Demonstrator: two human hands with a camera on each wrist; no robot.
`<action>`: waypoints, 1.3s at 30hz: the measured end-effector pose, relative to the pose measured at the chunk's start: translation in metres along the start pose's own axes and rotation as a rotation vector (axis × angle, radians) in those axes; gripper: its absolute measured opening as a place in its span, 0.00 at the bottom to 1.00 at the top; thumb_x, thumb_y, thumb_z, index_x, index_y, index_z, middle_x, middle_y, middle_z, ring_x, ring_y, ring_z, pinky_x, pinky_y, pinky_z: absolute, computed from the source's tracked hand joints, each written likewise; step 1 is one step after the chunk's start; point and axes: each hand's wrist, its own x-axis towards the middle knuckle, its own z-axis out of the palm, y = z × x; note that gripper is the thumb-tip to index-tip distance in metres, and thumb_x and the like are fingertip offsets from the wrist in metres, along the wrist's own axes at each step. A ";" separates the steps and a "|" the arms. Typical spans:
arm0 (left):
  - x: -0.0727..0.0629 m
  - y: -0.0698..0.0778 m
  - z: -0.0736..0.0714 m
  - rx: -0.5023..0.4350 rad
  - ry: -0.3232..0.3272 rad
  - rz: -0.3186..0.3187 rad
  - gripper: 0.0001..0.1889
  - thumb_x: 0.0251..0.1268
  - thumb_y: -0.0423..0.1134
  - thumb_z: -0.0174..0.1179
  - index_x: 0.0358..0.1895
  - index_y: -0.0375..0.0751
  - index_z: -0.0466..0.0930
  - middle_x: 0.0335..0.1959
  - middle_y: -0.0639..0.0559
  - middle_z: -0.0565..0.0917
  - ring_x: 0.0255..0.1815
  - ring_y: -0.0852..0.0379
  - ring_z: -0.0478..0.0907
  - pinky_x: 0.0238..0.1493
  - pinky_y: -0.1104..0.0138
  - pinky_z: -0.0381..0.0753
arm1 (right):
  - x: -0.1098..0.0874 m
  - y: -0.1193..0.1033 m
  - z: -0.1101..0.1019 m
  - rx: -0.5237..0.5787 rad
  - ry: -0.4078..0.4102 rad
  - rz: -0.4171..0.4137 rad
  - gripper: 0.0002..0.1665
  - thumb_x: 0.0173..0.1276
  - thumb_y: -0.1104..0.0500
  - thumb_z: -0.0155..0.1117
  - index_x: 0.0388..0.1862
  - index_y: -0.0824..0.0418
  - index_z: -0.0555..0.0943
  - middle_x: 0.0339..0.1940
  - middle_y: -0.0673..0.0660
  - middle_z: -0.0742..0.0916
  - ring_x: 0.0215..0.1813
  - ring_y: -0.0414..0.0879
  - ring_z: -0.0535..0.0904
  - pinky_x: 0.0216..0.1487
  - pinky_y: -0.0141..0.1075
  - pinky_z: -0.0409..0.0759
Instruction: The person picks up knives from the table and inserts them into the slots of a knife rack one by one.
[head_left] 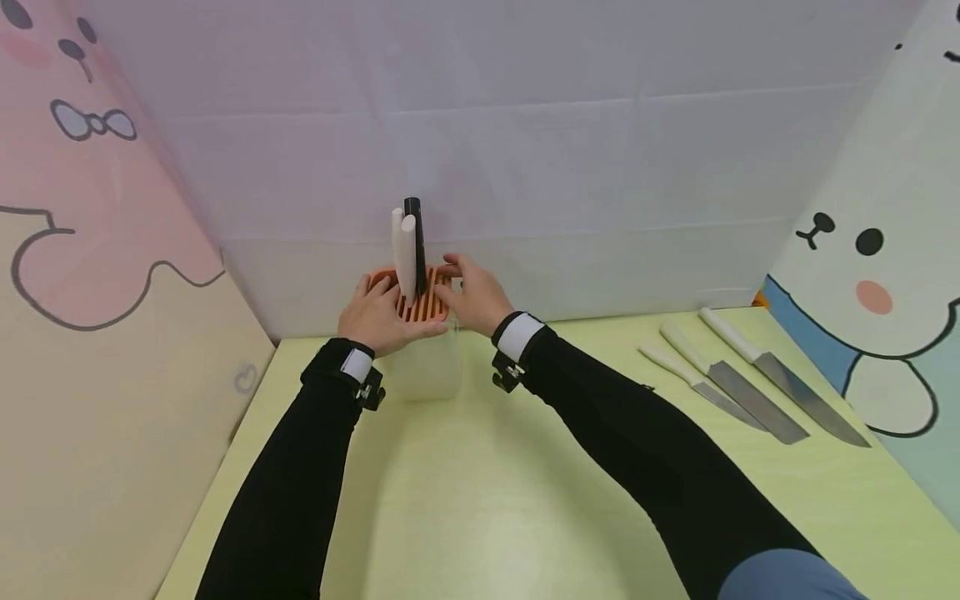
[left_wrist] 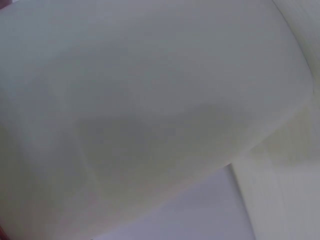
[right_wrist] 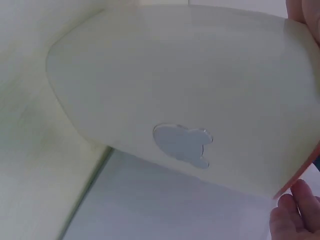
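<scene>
A pale knife holder (head_left: 423, 375) with an orange slotted top (head_left: 431, 310) stands near the back wall. Two white handles (head_left: 407, 262) and a black handle (head_left: 417, 242) rise from its slots. My left hand (head_left: 377, 321) grips the top from the left, thumb along the front edge. On the other side, my right hand (head_left: 480, 300) holds the right edge with fingers curled toward the back. The holder's pale wall (left_wrist: 165, 90) fills most of the left wrist view. In the right wrist view, fingertips (right_wrist: 301, 192) sit right at the orange rim, and a small shaped cutout (right_wrist: 180, 145) marks the wall.
Three knives lie side by side at the table's right: a small knife (head_left: 697, 383), a broad square-ended cleaver (head_left: 738, 387) and a long pointed knife (head_left: 787, 379). A pale wall sheet (head_left: 600, 183) rises behind the yellowish table (head_left: 495, 492), with printed panels either side.
</scene>
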 end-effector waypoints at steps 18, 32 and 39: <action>-0.038 -0.002 0.012 0.068 0.280 -0.022 0.59 0.49 0.71 0.70 0.75 0.29 0.62 0.79 0.32 0.56 0.83 0.35 0.38 0.69 0.25 0.41 | -0.071 0.073 -0.071 -0.075 -0.028 0.051 0.31 0.79 0.56 0.58 0.76 0.63 0.64 0.66 0.63 0.80 0.69 0.57 0.75 0.69 0.50 0.72; -0.114 0.026 0.071 0.145 0.459 0.380 0.43 0.51 0.56 0.76 0.63 0.29 0.74 0.64 0.31 0.75 0.65 0.34 0.71 0.66 0.44 0.72 | -0.129 0.153 -0.144 -0.284 0.015 0.125 0.32 0.78 0.55 0.58 0.74 0.68 0.65 0.64 0.70 0.79 0.66 0.65 0.75 0.65 0.59 0.73; -0.134 0.041 0.108 0.047 0.206 0.392 0.34 0.56 0.56 0.74 0.59 0.35 0.81 0.61 0.38 0.79 0.63 0.41 0.76 0.62 0.50 0.79 | -0.158 0.194 -0.166 -0.453 0.023 0.118 0.25 0.76 0.57 0.61 0.64 0.73 0.75 0.59 0.72 0.83 0.58 0.67 0.80 0.59 0.59 0.77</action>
